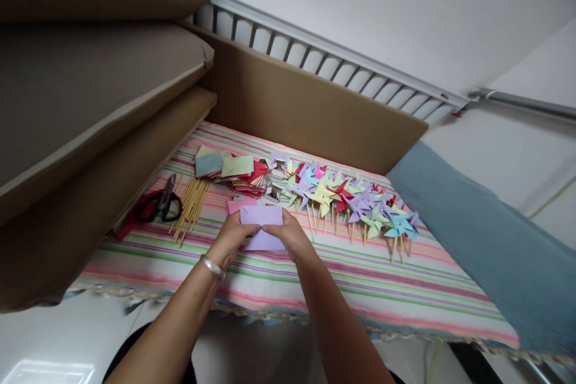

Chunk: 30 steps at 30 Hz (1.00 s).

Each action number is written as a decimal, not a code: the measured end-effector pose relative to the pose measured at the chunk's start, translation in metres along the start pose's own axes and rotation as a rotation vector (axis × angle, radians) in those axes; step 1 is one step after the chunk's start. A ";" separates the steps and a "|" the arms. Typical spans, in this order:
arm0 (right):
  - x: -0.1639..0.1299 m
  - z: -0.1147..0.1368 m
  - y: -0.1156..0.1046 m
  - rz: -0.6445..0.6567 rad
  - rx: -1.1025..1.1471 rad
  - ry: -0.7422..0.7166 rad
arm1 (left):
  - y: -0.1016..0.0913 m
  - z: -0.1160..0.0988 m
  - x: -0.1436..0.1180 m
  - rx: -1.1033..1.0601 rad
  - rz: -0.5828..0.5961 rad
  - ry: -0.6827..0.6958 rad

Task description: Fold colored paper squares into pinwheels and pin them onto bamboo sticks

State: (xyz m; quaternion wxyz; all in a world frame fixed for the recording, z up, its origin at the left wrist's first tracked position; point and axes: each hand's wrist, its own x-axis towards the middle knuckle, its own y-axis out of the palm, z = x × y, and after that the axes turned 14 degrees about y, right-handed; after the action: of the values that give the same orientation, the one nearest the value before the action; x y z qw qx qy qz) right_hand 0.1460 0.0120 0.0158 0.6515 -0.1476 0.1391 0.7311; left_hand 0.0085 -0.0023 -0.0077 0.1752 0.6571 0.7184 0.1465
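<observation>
Lilac paper (262,225) sits pinched between both hands just above the striped cloth (360,288) covering the bench. The left hand (234,234) grips its near left edge with thumb on top, a silver bangle (212,267) on the wrist; the right hand (288,234) closes on the near right edge in the same way, so the two thumbs almost meet at the middle. A pink sheet (236,205) lies just beyond the left hand, partly under the lilac one. To fold well, I judge the edges should be lined up squarely before the crease is pressed, with the thumbs running outward from the centre. Beyond the hands lie a stack of coloured squares (234,168); to the right, a heap of finished pinwheels (351,201). Left of the hands are wooden sticks (191,207) and black-handled scissors (162,204).
</observation>
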 end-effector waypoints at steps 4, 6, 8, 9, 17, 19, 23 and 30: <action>0.001 -0.002 0.001 -0.035 0.089 -0.017 | -0.001 0.004 0.001 -0.185 0.066 -0.012; 0.000 -0.003 0.002 -0.036 0.135 -0.026 | -0.001 0.005 0.001 -0.233 0.103 -0.027; 0.000 -0.004 0.004 -0.041 0.171 -0.051 | 0.000 0.006 0.000 -0.233 0.105 -0.051; 0.000 -0.005 0.006 -0.047 0.182 -0.067 | 0.001 0.006 0.000 -0.231 0.096 -0.063; -0.003 -0.012 0.004 -0.185 0.022 -0.181 | 0.000 0.001 0.002 -0.226 -0.016 -0.062; -0.010 -0.015 -0.003 -0.327 -0.189 -0.319 | -0.003 0.000 0.004 -0.219 -0.038 -0.064; -0.030 -0.021 -0.015 -0.427 -0.668 -0.707 | -0.007 -0.001 0.007 -0.213 -0.059 -0.076; -0.038 -0.030 -0.018 -0.372 -0.978 -0.900 | -0.006 -0.001 0.006 -0.210 -0.063 -0.101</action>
State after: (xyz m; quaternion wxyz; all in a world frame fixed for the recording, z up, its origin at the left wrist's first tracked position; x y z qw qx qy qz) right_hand 0.1689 -0.0321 0.0031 0.6189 -0.1282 -0.5184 0.5760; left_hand 0.0021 0.0030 -0.0096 0.2835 0.6186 0.7097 0.1823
